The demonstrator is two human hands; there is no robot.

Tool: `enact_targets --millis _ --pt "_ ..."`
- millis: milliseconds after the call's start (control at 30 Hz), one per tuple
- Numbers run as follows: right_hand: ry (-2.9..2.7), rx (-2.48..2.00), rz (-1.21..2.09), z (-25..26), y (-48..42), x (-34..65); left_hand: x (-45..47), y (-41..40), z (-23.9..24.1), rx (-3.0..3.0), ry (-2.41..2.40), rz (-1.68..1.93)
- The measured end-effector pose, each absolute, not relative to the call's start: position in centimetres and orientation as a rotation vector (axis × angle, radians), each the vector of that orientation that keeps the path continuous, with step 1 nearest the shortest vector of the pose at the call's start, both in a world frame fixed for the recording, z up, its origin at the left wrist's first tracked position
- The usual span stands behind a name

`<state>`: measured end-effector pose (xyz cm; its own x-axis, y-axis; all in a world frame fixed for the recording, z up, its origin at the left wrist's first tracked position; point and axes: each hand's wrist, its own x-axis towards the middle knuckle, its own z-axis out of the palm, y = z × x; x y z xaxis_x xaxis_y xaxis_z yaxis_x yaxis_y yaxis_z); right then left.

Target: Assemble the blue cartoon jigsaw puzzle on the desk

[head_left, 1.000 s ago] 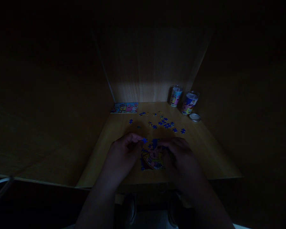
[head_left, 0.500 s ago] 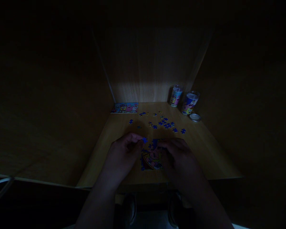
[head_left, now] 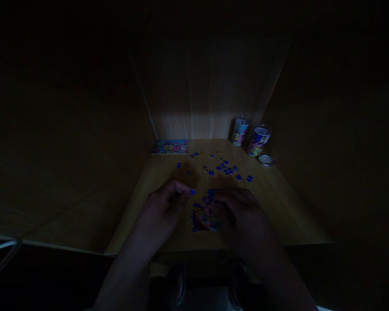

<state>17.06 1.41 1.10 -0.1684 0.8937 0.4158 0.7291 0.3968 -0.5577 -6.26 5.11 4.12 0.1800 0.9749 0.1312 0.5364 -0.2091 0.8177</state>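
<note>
My left hand [head_left: 168, 203] pinches a small blue jigsaw piece [head_left: 192, 191] between thumb and fingertips, just left of the upper edge of a partly joined jigsaw puzzle [head_left: 205, 217]. The puzzle shows pink and yellow figures with a red and blue area. Over its right side rests my right hand [head_left: 241, 207], fingers bent down at the upper right part and covering some of it. Whether those fingers hold a piece is hidden by the hand and the dark. Loose blue jigsaw pieces [head_left: 228, 171] lie scattered beyond both hands.
At the back left lies a rectangular cartoon picture [head_left: 171, 147]. Two cartoon-printed canisters, a light blue one [head_left: 240, 131] and a dark blue one [head_left: 258, 141], stand at the back right, with a round lid [head_left: 266, 160] before them. Wooden walls enclose the tabletop [head_left: 278, 216].
My left hand has drawn slightly left, carrying the blue jigsaw piece away from the puzzle's edge. My right hand stays nearly still over the puzzle.
</note>
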Motion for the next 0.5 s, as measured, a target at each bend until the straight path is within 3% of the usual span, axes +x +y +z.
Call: enact_targets --millis 267,500 --pt "-1.967 -1.402 0.266 1.2 1.5 17.0 -6.1 5.9 2.8 2.258 1.356 0.863" --pt "-1.99 -1.419 0.239 1.1 1.3 16.9 -5.8 5.9 2.4 2.286 1.322 0.861"
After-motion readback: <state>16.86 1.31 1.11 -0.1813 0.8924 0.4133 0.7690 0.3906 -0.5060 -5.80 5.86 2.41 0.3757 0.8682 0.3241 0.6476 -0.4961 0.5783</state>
